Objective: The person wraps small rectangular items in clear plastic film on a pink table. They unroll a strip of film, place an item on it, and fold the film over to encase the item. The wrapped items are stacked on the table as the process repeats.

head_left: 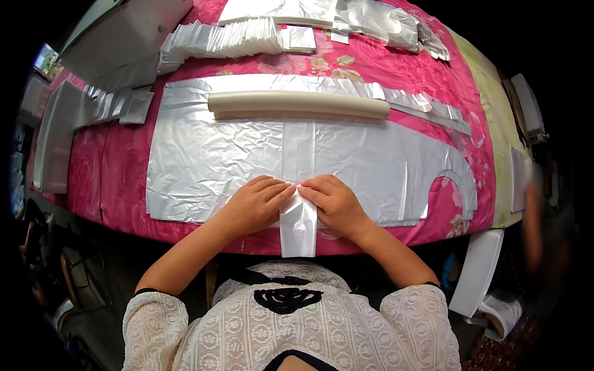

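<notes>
A long, narrow strip of white plastic film (298,232) runs toward me across a stack of flat white plastic bags (216,164). Its near end hangs over the table's front edge. My left hand (263,201) is closed at the strip's left side, thumb and fingertips pinching the film. From the other side, my right hand (331,201) grips it the same way, and the fingertips of both hands nearly meet. Across the far part of the stack lies a cream-coloured tube (300,105). The stack's right end has a curved, handle-like cutout.
Folded plastic packets stand in a row (229,38) at the back left, near a large white box (124,37). More film (383,25) lies along the far side. A white block-shaped container (59,136) stands left. Pink floral cloth (124,179) covers the table. At right is a blurred arm (532,222).
</notes>
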{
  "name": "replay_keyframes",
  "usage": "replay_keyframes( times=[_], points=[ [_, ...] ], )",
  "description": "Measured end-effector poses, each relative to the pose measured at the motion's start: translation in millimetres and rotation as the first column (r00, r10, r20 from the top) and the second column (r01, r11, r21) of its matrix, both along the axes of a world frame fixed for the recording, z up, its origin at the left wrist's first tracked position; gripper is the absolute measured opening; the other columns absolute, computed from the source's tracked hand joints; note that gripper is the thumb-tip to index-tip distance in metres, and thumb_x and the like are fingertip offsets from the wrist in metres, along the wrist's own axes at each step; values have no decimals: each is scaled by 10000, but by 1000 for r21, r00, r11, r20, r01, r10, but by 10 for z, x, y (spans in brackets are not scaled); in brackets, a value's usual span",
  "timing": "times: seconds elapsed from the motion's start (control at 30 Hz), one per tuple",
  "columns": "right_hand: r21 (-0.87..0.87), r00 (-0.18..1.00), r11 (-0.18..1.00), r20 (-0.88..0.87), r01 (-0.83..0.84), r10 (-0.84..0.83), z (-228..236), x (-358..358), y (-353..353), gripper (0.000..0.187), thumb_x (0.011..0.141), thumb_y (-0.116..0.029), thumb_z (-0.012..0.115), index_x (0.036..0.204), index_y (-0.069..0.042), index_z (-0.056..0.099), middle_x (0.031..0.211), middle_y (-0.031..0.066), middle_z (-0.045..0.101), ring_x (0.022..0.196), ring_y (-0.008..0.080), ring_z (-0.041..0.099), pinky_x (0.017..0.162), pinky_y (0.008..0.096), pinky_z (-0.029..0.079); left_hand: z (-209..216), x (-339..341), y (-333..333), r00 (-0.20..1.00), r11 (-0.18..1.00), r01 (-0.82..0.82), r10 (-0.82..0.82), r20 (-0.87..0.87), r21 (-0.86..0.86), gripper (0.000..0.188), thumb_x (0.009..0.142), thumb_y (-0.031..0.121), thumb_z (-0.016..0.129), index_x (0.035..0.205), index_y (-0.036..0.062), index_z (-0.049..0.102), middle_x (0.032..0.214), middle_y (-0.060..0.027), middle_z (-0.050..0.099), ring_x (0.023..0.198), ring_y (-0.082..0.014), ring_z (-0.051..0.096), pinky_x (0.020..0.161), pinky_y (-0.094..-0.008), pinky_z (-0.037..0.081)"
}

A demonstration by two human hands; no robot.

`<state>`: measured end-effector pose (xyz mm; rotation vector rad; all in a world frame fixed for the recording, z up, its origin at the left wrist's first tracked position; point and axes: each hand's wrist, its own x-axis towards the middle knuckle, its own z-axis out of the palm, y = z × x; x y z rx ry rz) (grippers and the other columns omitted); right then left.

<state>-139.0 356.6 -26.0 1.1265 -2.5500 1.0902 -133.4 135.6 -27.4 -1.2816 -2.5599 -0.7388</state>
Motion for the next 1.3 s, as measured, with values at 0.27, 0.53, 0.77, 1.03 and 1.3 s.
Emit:
replay_keyframes(
  times=[0.27,0.53,0.77,1.03,1.3],
  points=[
    [-62,987,996,151,61,-51,6,-128,96,162,757,-71,619,907,-37,668,805,58,652,723,238,596,669,317,488,99,-35,52,882,955,-252,161,442,154,349,803,85,548,1137,-19,545,914,-126,648,830,-244,631,752,-348,496],
    [150,485,957,836,248,-257,296,-543,-35,248,850,-209,595,785,21,661,596,42,610,529,80,549,513,227,408,108,-39,133,795,822,-486,275,540,297,485,884,122,508,1326,-10,358,1356,-186,393,1185,-297,465,962,-376,394],
    [194,370,948,886,253,-280,240,-622,-44,260,850,-232,603,730,-4,632,610,52,621,519,89,585,456,217,403,-24,84,402,924,940,-285,321,209,-188,799,830,435,532,1360,-91,248,1440,-262,208,1363,-370,173,1103,-453,155],
    [283,814,892,376,354,-442,258,-326,-108,415,695,-183,725,1049,-18,586,975,135,619,917,255,608,787,350,483,-50,121,440,912,902,-339,385,143,-269,812,812,462,541,1358,-76,274,1440,-233,239,1367,-326,186,1106,-435,148],
    [276,987,955,-90,-106,135,96,-616,102,513,742,-180,668,1191,17,517,1253,159,512,1187,293,459,1009,380,368,22,-153,282,957,957,-276,282,67,-90,517,735,224,679,1152,-38,520,1247,-178,510,1159,-299,493,970,-382,390]
  ],
)
